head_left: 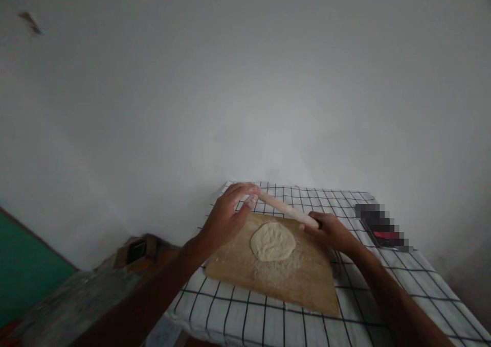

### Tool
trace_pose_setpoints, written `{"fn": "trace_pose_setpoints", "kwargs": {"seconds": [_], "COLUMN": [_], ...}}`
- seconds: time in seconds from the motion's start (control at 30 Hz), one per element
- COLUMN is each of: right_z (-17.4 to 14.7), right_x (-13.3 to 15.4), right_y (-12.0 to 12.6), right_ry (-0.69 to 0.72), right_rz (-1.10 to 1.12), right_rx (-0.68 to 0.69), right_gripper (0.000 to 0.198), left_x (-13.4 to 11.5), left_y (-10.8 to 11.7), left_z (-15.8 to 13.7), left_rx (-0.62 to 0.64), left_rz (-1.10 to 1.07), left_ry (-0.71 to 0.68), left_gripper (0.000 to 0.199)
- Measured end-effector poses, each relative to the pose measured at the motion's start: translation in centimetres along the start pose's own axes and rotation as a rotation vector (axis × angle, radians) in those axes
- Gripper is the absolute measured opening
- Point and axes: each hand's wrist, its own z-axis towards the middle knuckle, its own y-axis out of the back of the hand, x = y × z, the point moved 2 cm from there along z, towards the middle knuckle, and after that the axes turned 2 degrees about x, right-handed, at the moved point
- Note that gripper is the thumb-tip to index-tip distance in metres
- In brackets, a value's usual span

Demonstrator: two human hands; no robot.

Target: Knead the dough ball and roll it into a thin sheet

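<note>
A pale wooden rolling pin (286, 207) is held slantwise above the far part of the wooden board (238, 262). My right hand (330, 229) is closed round its near right end. At the far left end, my left hand (232, 211) has its fingers and thumb curled about the tip, with white flour on the fingertips. Beneath the pin, a flattened round of dough (273, 241) rests on the board, its surface uneven. Loose flour (276, 271) is scattered on the wood just in front of the dough.
A white tablecloth with black grid lines (238, 301) covers the table. Toward the right lies a dark, partly pixelated item (378, 224) with a red patch. A cardboard box (140, 252) stands low at the left. The white wall (268, 81) rises behind the table.
</note>
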Motion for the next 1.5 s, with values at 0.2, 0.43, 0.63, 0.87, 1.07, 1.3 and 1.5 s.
{"fn": "trace_pose_setpoints", "kwargs": {"seconds": [0.2, 0.43, 0.63, 0.87, 1.07, 1.3, 1.5], "right_z": [-0.6, -1.2, -0.4, -0.7, -4.0, -6.5, -2.8], "right_x": [4.4, 5.0, 3.9, 2.3, 2.9, 3.8, 3.6], "right_y": [0.6, 1.3, -0.3, -1.9, -2.7, -3.2, -1.9], "right_ry": [0.131, 0.128, 0.143, 0.247, 0.156, 0.038, 0.018], "right_rz": [-0.228, -0.327, -0.301, -0.309, -0.345, -0.484, -0.467], "right_rx": [0.237, 0.346, 0.193, -0.022, -0.091, -0.144, -0.11], "right_gripper": [0.046, 0.056, 0.055, 0.033, 0.03, 0.039, 0.048], "left_x": [0.3, 1.0, 3.1, 4.0, 3.0, 1.3, 3.2], "left_y": [-3.1, -8.2, -8.5, -9.9, -10.4, -9.2, -9.9], "left_z": [-3.4, -7.1, -7.0, -7.5, -8.9, -9.8, -8.5], "left_rx": [0.185, 0.192, 0.151, 0.087, 0.045, 0.069, 0.058], "left_rz": [0.14, 0.254, 0.408, 0.533, 0.53, 0.453, 0.48], "left_ry": [0.056, 0.142, 0.23, 0.214, 0.111, 0.096, 0.175], "left_gripper": [0.029, 0.037, 0.038, 0.043, 0.042, 0.044, 0.043]}}
